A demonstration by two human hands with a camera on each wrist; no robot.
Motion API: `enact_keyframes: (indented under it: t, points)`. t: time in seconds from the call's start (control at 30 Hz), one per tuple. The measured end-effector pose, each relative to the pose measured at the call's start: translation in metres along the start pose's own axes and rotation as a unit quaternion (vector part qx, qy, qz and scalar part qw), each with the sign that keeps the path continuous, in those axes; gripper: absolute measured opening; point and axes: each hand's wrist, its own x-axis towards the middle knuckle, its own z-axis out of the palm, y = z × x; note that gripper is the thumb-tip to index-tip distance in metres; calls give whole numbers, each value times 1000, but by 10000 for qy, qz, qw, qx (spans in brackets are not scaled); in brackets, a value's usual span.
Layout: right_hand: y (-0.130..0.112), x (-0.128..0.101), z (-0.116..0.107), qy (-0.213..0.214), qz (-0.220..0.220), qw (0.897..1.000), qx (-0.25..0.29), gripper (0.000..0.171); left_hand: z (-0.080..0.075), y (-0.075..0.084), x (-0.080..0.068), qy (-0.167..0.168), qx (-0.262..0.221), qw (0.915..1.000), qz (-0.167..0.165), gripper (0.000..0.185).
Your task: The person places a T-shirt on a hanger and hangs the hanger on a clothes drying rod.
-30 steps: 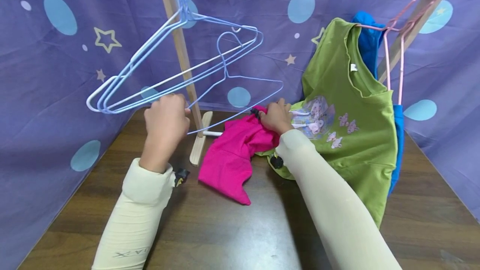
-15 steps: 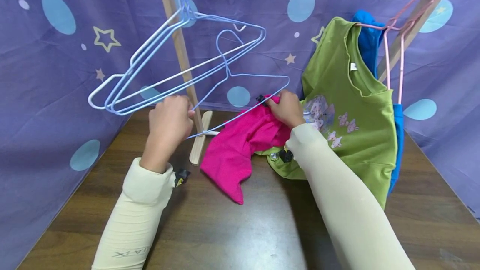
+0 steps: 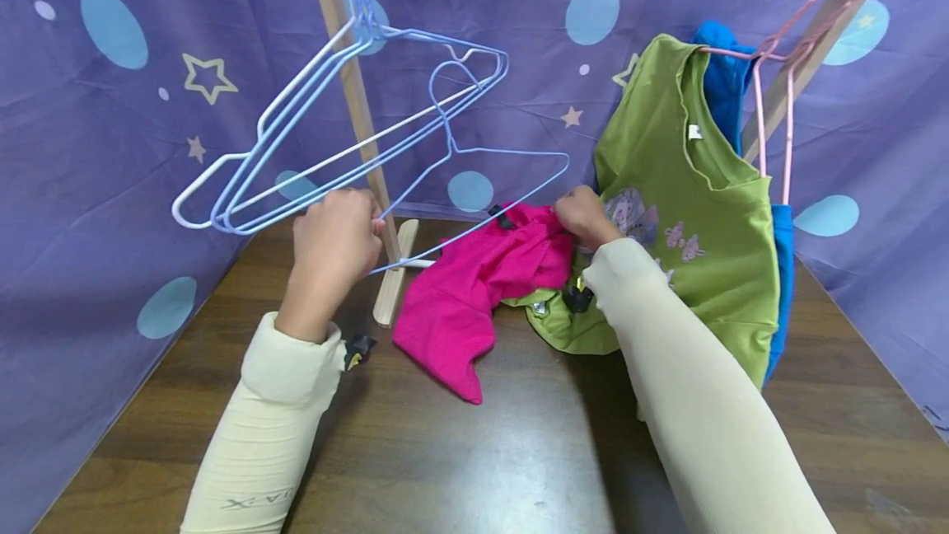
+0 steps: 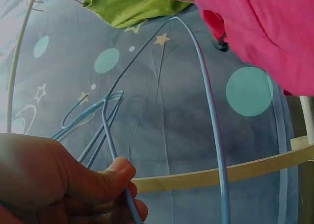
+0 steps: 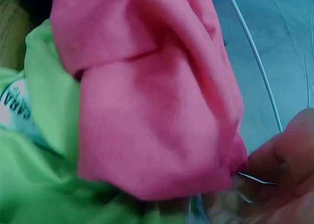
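My left hand (image 3: 337, 237) pinches one side of a blue wire hanger (image 3: 511, 152) between thumb and fingers; the left wrist view shows the thumb (image 4: 117, 172) laid along the wire. The hanger's hook points up and its far corner reaches over a bright pink garment (image 3: 460, 311). That garment lies bunched, its lower part on the table, with a small black piece (image 3: 501, 217) near its top. My right hand (image 3: 584, 214) pinches the garment's upper right edge. In the right wrist view the fingers (image 5: 274, 158) are at the edge of the folded pink cloth (image 5: 157, 121).
Blue and white hangers (image 3: 311, 134) hang at a wooden post (image 3: 344, 72) on the left. A green printed shirt (image 3: 689, 213) and a blue garment (image 3: 722, 89) hang on pink hangers (image 3: 767, 64) at right. The green hem lies behind the pink garment on the brown table (image 3: 445, 468).
My right hand has moved right along the pink garment to its upper right edge, and the garment's top has bunched lower. The held hanger has shifted slightly right; my left hand keeps its grip.
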Motion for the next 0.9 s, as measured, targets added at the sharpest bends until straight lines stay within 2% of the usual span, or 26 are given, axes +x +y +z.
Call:
enact_keyframes:
  t: [0.1, 0.23, 0.37, 0.47, 0.57, 0.67, 0.77, 0.83, 0.9]
  points:
    - [1, 1, 0, 550, 225, 9978, 283, 28, 0, 0, 0, -2, -4, 10000, 3, 13]
    - [2, 1, 0, 976, 466, 9897, 942, 17, -1, 1, 0, -11, 8, 10000, 48, 10]
    - [2, 2, -1, 1354, 688, 9762, 1545, 34, -2, 1, 0, -74, 30, 9999, 62, 8]
    - [3, 1, -3, 1560, 887, 9707, 1600, 32, -2, 1, -1, -127, 41, 9999, 83, 8]
    - [3, 0, -5, 1660, 1048, 9684, 1539, 23, -3, 1, 0, -130, 46, 9998, 173, 10]
    - [4, 2, -6, 1616, 1242, 9579, 2022, 26, -4, 0, 0, -141, 46, 9995, 275, 9]
    - [3, 3, -7, 1668, 1574, 9398, 2533, 27, -6, -1, -1, -188, 35, 9993, 321, 7]
    - [3, 4, -8, 1833, 1749, 9345, 2500, 28, -8, -1, -2, -192, 25, 9993, 322, 7]
    - [3, 4, -9, 2004, 1831, 9334, 2347, 33, -11, -2, -3, -163, 23, 9994, 316, 7]
